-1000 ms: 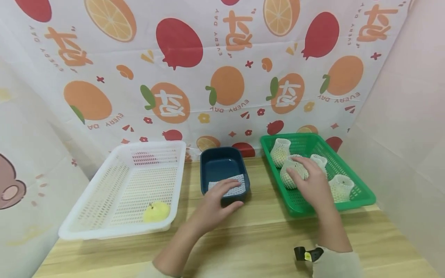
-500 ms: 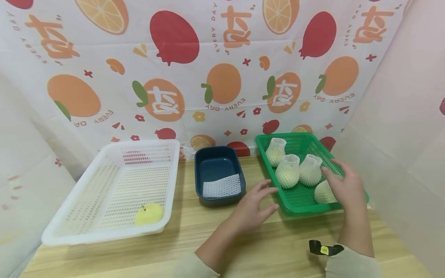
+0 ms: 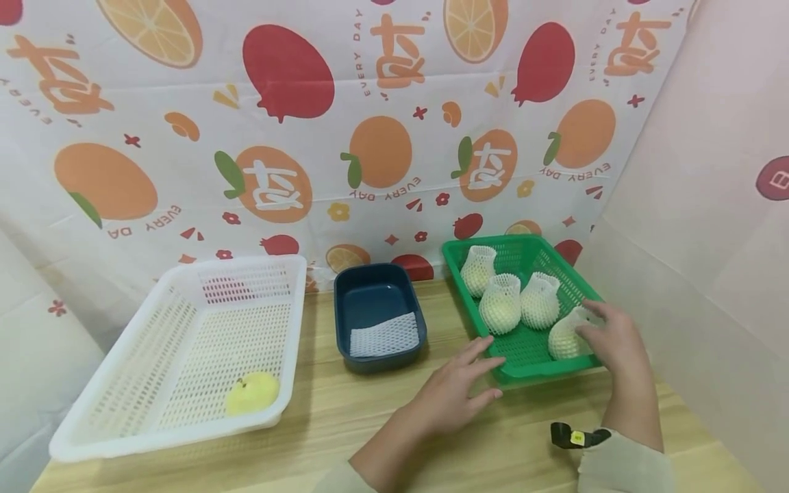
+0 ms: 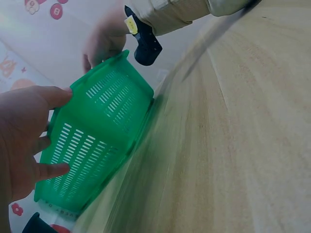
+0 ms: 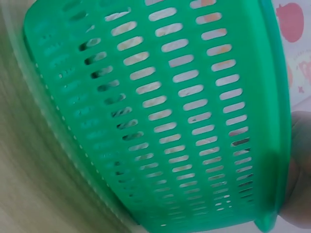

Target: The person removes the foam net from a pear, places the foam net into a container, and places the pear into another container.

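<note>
Blue tray (image 3: 372,305) near green basket (image 3: 530,372); left hand (image 3: 453,392) relaxed; right hand (image 3: 619,339) partly behind basket wall (image 5: 262,116), grip unclear.

"EVERY DAY" & stylised chars on fruit-print cloth (image 3: 345,137), prob. "B" on red circle (image 3: 775,177), R wall (image 3: 709,226)

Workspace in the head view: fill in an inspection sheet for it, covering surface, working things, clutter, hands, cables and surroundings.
Surface: light wood-grain tabletop.
Job's things: green basket with four netted fruits; white basket with one bare yellow fruit; dark blue tray with white foam netting.
Clutter: nothing seen.
Hands: left hand at the green basket's near left corner, fingers spread; right hand over its near right side, by the nearest netted fruit, grip unclear.
Cables: nothing seen.
Surroundings: fruit-print sheet behind; pale wall on the right.
</note>
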Demonstrator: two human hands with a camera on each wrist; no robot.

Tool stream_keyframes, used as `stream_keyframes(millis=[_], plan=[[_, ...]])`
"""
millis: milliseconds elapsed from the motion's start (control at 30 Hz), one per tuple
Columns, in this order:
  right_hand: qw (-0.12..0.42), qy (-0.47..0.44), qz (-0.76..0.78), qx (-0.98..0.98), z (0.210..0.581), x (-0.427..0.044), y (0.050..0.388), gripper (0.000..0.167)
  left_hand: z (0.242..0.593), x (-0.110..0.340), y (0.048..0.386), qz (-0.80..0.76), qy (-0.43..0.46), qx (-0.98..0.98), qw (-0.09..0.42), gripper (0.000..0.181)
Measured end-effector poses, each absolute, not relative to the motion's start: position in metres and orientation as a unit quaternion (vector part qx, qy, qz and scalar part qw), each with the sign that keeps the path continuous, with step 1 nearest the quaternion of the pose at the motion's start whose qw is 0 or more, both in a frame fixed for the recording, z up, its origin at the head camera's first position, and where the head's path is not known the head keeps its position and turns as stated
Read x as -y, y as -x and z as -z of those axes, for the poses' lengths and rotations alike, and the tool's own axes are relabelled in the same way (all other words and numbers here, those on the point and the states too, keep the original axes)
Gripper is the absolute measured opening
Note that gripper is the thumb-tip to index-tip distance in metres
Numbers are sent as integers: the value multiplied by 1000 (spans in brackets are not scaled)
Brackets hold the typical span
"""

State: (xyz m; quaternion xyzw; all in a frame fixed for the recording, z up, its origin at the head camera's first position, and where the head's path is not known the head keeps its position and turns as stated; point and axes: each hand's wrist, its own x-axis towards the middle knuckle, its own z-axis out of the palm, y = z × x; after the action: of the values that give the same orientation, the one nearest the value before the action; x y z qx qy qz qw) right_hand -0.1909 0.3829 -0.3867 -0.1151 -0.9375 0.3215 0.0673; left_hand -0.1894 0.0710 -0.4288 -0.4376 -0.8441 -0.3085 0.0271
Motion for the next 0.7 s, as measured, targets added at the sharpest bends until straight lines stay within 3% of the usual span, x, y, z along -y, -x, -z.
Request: stream_keyframes(millis=[367, 700], plan=[[109, 148, -316, 931, 395, -381, 193, 40, 429, -70, 188, 300, 440, 846, 12, 51], [167, 156, -323, 918, 391, -371, 193, 35, 429, -68, 189, 306, 440, 844, 6, 50]])
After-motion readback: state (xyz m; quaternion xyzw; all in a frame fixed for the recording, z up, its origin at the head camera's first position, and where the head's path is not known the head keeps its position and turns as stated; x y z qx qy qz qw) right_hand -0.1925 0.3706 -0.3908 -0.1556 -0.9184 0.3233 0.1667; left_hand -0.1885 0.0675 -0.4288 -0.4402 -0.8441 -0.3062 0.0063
